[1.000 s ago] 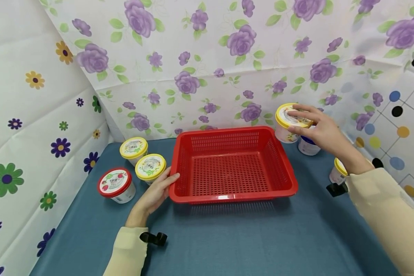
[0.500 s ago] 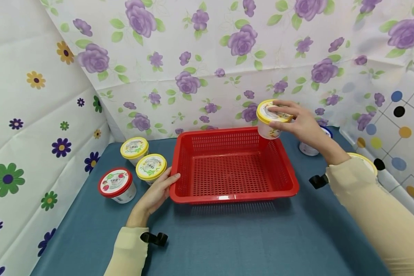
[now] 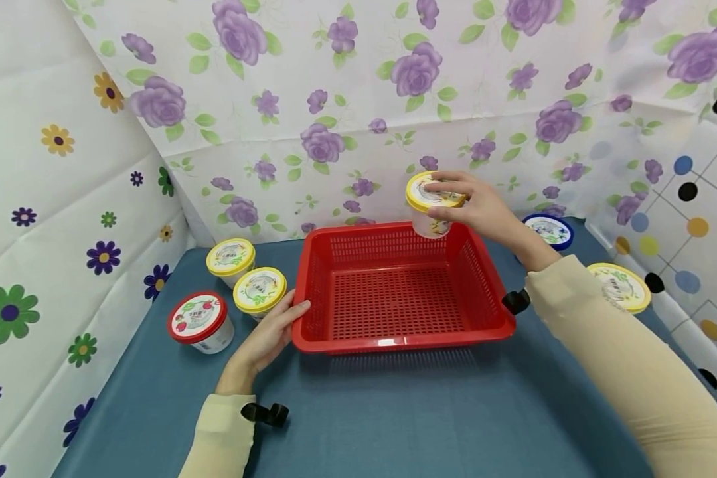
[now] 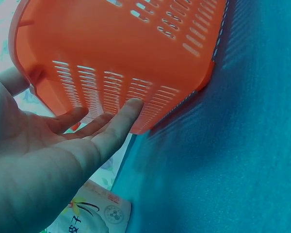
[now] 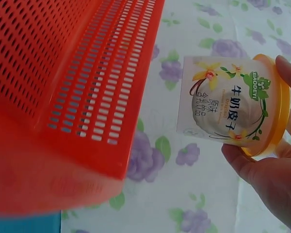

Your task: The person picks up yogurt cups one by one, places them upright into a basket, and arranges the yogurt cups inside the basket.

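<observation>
My right hand [image 3: 484, 206] holds a yellow-lidded plastic tub [image 3: 427, 219] by its lid, upright above the back rim of the red basket. In the right wrist view the printed side of this tub [image 5: 228, 102] shows, thumb and fingers gripping round its yellow lid. My left hand [image 3: 269, 332] grips the left side of the red plastic basket [image 3: 403, 342], its thumb over the rim. From the left wrist, the fingers [image 4: 119, 126] lie along the slotted outer wall. Nothing lies inside the basket.
Left of the basket stand a red-lidded tub [image 3: 200, 317] and two yellow-lidded tubs, one nearer [image 3: 259, 290] and one farther back. To the right are a blue-lidded tub [image 3: 548, 231] and a yellow-lidded tub [image 3: 620, 287], partly behind the right arm. Flowered cloth [image 3: 364, 86] hangs behind.
My right hand has carried the yellow-lidded tub leftward, from beside the basket's back right corner to above its back rim. The left hand and the basket have stayed put.
</observation>
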{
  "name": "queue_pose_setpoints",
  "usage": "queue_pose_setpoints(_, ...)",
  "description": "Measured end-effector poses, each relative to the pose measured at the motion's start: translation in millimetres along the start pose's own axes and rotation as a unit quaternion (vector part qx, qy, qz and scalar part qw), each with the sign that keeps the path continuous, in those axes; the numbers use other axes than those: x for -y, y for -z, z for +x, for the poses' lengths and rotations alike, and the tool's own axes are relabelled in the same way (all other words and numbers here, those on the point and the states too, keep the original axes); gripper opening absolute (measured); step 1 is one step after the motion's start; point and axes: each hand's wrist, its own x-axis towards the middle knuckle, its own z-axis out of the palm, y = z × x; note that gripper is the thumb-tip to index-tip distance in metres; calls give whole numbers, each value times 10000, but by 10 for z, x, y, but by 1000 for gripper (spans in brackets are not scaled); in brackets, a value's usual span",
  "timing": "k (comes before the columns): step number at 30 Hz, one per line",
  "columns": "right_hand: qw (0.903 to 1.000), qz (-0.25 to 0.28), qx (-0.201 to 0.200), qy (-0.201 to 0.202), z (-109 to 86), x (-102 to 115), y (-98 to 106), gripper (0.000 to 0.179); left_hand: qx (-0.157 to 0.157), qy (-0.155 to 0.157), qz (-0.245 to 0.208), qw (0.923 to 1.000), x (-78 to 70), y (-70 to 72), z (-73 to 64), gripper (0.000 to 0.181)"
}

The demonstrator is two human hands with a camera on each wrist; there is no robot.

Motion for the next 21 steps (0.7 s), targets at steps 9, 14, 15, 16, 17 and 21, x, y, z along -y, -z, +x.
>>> queue_pose_setpoints(9, 9988, 337, 225, 268, 206, 48, -265, 51, 17, -22, 8, 10000, 19, 14, 0, 63)
queue_pose_setpoints(14, 9967, 614, 421, 311, 261, 58, -394, 50, 41, -17, 14, 10000, 27, 18, 7, 63)
queue_pose_setpoints(15, 9963, 669, 455, 304, 270, 64, -412, 50, 47, -23, 10, 10000, 23, 20, 9, 63)
queue_pose_setpoints(16, 9958, 714, 484, 292, 276, 67, -431, 50, 60, -27, -3, 10000, 23, 20, 7, 63)
queue_pose_setpoints(17, 9955, 750, 503, 295, 286, 65, -446, 49, 71, -37, -16, 10000, 24, 21, 6, 63)
queue_pose_setpoints(21, 9943, 876, 560, 244, 301, 66, -506, 48, 90, -65, -52, 9999, 29, 24, 4, 62)
